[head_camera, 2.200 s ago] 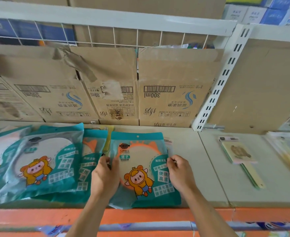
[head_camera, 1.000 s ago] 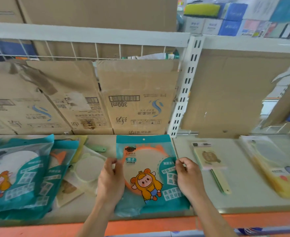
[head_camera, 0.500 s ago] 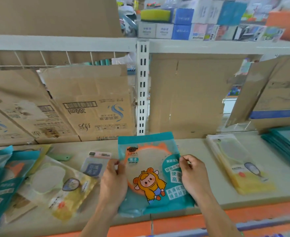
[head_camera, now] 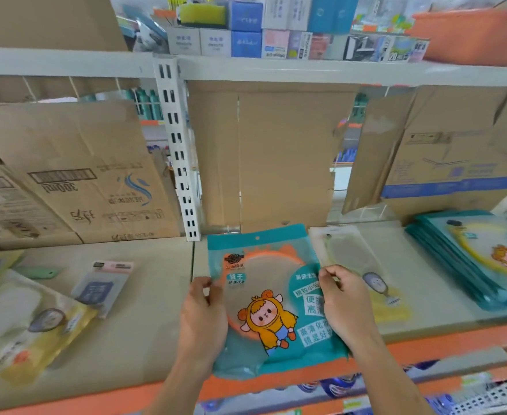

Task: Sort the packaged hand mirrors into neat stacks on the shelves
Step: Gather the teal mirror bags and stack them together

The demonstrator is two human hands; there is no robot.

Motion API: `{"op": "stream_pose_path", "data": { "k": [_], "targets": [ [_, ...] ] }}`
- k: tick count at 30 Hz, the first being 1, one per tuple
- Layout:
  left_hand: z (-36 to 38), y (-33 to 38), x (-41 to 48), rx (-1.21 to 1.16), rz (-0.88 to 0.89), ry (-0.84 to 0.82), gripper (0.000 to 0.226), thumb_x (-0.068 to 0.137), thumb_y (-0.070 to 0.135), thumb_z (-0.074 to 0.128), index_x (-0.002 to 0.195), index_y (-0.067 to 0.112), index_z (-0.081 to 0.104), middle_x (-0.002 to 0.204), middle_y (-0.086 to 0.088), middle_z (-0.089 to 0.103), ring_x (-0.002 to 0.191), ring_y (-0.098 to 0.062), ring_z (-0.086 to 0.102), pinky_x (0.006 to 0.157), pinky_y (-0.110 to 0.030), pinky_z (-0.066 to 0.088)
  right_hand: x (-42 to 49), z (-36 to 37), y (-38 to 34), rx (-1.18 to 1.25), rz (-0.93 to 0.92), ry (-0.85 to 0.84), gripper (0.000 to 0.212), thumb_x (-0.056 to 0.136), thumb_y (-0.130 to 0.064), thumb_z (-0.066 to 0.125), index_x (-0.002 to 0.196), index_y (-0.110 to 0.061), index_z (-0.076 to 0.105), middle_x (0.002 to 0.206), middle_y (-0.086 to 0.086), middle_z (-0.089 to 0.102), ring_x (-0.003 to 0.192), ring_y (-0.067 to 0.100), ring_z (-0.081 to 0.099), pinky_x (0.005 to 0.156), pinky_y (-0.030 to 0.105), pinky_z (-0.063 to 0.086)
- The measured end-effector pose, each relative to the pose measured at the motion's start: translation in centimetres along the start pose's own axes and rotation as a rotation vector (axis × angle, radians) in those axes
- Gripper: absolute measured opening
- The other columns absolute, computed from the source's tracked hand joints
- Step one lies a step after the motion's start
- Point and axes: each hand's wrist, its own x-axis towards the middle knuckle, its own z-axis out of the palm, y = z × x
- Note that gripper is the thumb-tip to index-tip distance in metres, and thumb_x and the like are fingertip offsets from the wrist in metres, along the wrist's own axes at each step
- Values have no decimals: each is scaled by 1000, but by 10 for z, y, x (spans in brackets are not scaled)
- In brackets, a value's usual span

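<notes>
I hold a teal packaged mirror with an orange rim and a cartoon figure above the shelf, just right of the white upright. My left hand grips its left edge and my right hand grips its right edge. A stack of teal mirror packs lies at the far right of the shelf. A yellow-green mirror pack lies partly under my right hand. To the left lie a yellow pack and a small pink-topped pack.
Flattened cardboard sheets lean against the back of the shelf. A white slotted upright divides the two bays. The shelf's front edge is an orange strip. Small boxes and an orange tub stand on the shelf above.
Both hands have carried the teal mirror pack to the right, past the white upright. The view has swung right, so the left teal piles have dropped out and a teal stack appears at far right.
</notes>
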Motion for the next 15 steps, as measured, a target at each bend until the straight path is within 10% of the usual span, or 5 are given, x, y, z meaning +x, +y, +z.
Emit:
{"op": "stream_pose_path", "data": {
  "k": [9, 15],
  "targets": [
    [45, 19, -19, 41, 76, -72, 10, 99, 30, 43, 95, 32, 53, 88, 6, 68, 77, -11, 66, 62, -32, 53, 1, -45, 24, -15, 53, 85, 22, 98, -24, 45, 90, -15, 63, 76, 1, 66, 65, 8, 63, 49, 16, 39],
    [74, 19, -26, 29, 82, -145, 13, 97, 35, 45, 97, 29, 57, 87, 6, 70, 80, -17, 68, 76, -46, 56, -3, -73, 35, 15, 68, 153, 24, 98, -21, 45, 84, -9, 62, 68, 7, 66, 53, 9, 63, 44, 20, 44]
  ]
}}
